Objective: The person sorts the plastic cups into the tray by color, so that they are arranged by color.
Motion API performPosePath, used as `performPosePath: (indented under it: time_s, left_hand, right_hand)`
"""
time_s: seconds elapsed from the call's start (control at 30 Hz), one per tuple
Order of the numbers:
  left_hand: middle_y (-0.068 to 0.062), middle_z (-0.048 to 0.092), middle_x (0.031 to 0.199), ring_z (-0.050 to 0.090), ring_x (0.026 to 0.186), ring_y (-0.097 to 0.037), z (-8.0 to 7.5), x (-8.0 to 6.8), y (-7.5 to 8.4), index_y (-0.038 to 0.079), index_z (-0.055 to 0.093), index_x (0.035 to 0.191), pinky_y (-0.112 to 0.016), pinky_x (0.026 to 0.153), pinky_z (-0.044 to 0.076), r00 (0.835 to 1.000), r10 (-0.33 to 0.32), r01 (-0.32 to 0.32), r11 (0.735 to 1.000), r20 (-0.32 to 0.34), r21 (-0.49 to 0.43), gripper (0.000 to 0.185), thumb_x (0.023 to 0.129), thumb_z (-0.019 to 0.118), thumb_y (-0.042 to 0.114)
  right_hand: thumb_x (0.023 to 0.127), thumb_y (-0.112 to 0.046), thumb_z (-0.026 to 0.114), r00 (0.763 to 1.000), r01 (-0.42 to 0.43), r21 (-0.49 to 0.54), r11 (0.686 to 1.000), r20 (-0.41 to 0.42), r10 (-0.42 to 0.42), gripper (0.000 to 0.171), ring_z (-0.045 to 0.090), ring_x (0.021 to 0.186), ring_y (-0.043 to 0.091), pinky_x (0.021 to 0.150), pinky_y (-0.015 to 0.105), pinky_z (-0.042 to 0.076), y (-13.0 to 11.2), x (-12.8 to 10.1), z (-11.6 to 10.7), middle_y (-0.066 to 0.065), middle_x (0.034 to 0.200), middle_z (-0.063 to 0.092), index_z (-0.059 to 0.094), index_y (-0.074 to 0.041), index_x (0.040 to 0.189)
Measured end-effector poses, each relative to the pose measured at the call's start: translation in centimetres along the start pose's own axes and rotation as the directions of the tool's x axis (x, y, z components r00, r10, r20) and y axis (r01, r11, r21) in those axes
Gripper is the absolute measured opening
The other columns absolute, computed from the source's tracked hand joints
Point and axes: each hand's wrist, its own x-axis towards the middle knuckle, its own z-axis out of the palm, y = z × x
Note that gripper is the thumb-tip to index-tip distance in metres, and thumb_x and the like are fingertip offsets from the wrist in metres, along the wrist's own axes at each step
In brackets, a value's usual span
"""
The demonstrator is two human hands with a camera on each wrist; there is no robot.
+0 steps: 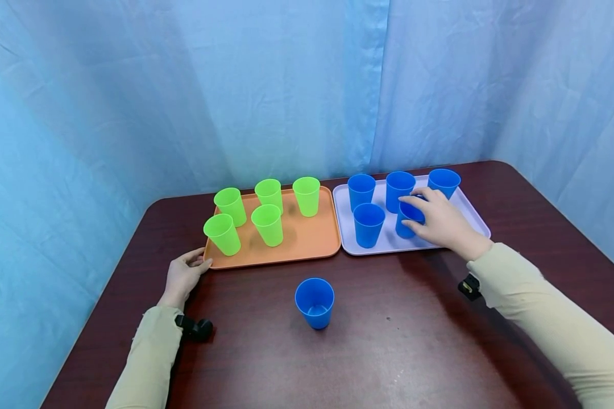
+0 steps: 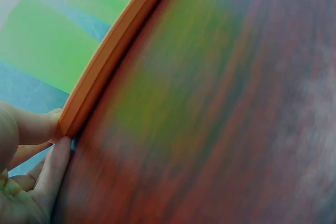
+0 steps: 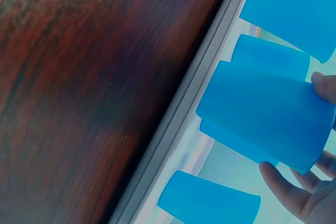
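My right hand (image 1: pixel 411 213) grips a blue cup (image 1: pixel 403 232) on the lavender tray (image 1: pixel 389 243), fingers over its far side and thumb on the near side. In the right wrist view that blue cup (image 3: pixel 262 114) leans between my thumb (image 3: pixel 283 187) and a fingertip (image 3: pixel 325 85). Several more blue cups (image 1: pixel 368 224) stand upright around it on the tray. My left hand (image 1: pixel 199 262) lies on the table and pinches the near left corner of the orange tray (image 1: pixel 307 238), seen close as the orange tray rim (image 2: pixel 105 61). Several green cups (image 1: pixel 268 224) stand on it.
One blue cup (image 1: pixel 314 303) stands alone, upright, on the dark wooden table (image 1: pixel 389 341) in front of the two trays. Blue curtains (image 1: pixel 286 85) close off the back and both sides. The table edge (image 1: pixel 568 213) runs close behind and right of the lavender tray.
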Motion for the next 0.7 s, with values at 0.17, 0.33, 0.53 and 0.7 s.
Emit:
performPosePath:
  time_s: [0.17,0.33,0.53,0.7]
  left_hand:
    - [-0.018,0.054,0.121,0.054,0.111,-0.026,0.02,0.07,-0.09,0.002,0.049,0.137,-0.009,0.069,0.04,1.0,0.007,-0.007,1.0,-0.006,0.002,0.048,0.093,0.061,0.015]
    - [-0.018,0.055,0.121,0.054,0.111,-0.026,0.03,0.09,-0.05,0.003,0.05,0.137,-0.013,0.073,0.041,1.0,-0.009,0.009,1.0,-0.008,0.002,0.048,0.093,0.061,0.015]
    - [-0.017,0.054,0.122,0.054,0.112,-0.026,-0.01,0.12,0.08,0.004,0.049,0.138,-0.014,0.074,0.042,1.0,-0.021,0.021,1.0,-0.008,0.004,0.048,0.093,0.06,0.015]
    - [-0.018,0.054,0.124,0.054,0.113,-0.027,0.03,0.09,0.19,0.004,0.049,0.138,-0.018,0.078,0.043,1.0,-0.025,0.025,1.0,-0.003,0.004,0.048,0.093,0.06,0.015]
  right_hand:
    - [0.086,-0.018,0.069,0.998,-0.021,-0.015,1.0,0.057,0.021,0.049,0.044,0.114,0.044,0.087,0.057,0.045,-0.31,0.37,-0.2,0.025,0.127,0.047,0.054,-0.002,0.13]
    - [0.087,-0.019,0.068,0.995,-0.029,-0.011,1.0,0.1,0.03,0.05,0.045,0.114,0.044,0.089,0.058,0.045,-0.34,0.68,-0.36,0.025,0.127,0.048,0.054,-0.001,0.131]
    - [0.087,-0.021,0.068,0.992,-0.027,-0.003,1.0,0.119,0.027,0.052,0.045,0.115,0.044,0.089,0.058,0.045,-0.09,0.84,-0.36,0.025,0.127,0.048,0.053,-0.001,0.132]
    - [0.086,-0.023,0.069,0.992,-0.027,0.002,1.0,0.126,0.027,0.054,0.045,0.115,0.044,0.09,0.059,0.044,0.07,0.95,-0.38,0.026,0.127,0.048,0.052,-0.002,0.132]
